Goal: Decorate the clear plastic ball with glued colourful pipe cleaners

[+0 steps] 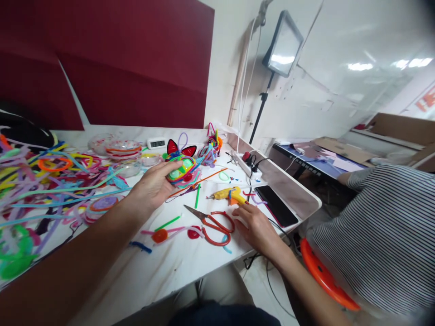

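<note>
My left hand (151,184) is closed around a round ornament wound with colourful pipe cleaners (181,171), holding it above the table. Two red, black-edged pointed ear shapes (182,148) and a lilac loop stand up at its far side. My right hand (256,226) rests low at the table's right, fingers loosely bent and apart, with fingertips at the handle end of a yellow hot glue gun (224,194). Whether they touch the handle is hard to tell. Just left of that hand, orange-handled scissors (215,224) lie partly opened, blades toward the left.
Tangled pipe cleaners (68,167) cover the table's left side, near clear bowls (122,149) and a small digital timer (156,143). A black phone (277,206) and a power strip (251,167) lie at right. A person in a striped shirt (377,235) sits beside the table.
</note>
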Demonstrator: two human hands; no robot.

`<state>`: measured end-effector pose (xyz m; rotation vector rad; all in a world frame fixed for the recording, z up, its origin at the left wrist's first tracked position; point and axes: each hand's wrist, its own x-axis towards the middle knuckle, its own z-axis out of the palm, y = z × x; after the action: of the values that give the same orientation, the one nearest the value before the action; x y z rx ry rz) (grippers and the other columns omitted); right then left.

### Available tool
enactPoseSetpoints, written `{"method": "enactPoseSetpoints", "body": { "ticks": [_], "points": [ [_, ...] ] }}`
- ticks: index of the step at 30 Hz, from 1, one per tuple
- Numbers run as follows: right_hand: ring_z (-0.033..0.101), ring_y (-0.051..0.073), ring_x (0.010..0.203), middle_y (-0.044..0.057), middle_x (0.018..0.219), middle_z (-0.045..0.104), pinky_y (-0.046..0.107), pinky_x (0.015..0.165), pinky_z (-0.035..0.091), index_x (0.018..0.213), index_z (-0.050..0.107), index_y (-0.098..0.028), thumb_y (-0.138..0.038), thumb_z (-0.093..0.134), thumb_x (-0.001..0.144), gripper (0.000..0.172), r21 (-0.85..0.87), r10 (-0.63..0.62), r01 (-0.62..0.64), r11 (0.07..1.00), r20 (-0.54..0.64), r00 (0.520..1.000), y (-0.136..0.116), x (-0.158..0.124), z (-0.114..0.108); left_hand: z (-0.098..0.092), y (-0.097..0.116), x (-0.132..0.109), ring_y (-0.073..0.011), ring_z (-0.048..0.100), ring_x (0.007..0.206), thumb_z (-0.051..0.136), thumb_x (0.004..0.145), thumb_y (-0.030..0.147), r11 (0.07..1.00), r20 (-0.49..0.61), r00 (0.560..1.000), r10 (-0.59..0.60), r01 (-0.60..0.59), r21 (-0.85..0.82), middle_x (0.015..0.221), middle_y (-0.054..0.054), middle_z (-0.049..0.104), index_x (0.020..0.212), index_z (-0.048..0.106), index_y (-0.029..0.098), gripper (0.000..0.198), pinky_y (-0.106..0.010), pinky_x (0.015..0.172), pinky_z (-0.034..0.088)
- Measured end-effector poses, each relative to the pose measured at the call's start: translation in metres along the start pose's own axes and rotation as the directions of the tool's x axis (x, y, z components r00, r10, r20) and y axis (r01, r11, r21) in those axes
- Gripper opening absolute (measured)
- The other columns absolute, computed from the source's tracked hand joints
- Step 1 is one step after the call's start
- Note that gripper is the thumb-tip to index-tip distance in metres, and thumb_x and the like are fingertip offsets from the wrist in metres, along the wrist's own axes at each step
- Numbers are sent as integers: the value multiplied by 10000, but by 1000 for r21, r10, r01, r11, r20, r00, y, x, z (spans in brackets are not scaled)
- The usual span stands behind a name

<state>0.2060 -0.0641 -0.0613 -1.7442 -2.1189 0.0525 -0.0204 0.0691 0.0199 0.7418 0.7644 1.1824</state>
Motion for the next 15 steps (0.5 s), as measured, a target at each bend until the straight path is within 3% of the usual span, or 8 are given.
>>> {"method": "enactPoseSetpoints", "body": {
  "ticks": [7, 12, 15],
  "points": [
    [648, 230, 986, 114, 1068, 689, 321, 869, 490, 1081, 684, -157, -99, 486, 946, 246, -68, 103, -102, 992, 9, 995, 10, 1, -7, -2, -3, 2, -220, 740, 747, 650, 789, 45, 999, 0, 1000, -18, 18, 32, 887, -124, 769, 901, 714, 87, 136, -379, 667, 649],
    [598, 277, 1105, 127, 1153, 664, 334, 851, 454, 1118, 665, -172, -207, 485, 965, 239, -274, 286, -256, 927, 77, 955, 14, 27, -16, 0, -3, -1, -198, 734, 701, 655, 777, 37, 999, 8, 999, -34, 34, 23, 853, -119, 771, 893, 718, 82, 139, -327, 653, 640],
    [645, 294, 1048, 158, 1144, 684, 330, 764, 446, 1116, 658, -157, -244, 524, 939, 238, -294, 335, -283, 913, 143, 931, 17, 44, -15, 1, -3, -4, -206, 737, 710, 667, 772, 46, 999, 11, 999, -45, 45, 9, 859, -119, 772, 881, 718, 90, 128, -328, 656, 637]
  ]
}}
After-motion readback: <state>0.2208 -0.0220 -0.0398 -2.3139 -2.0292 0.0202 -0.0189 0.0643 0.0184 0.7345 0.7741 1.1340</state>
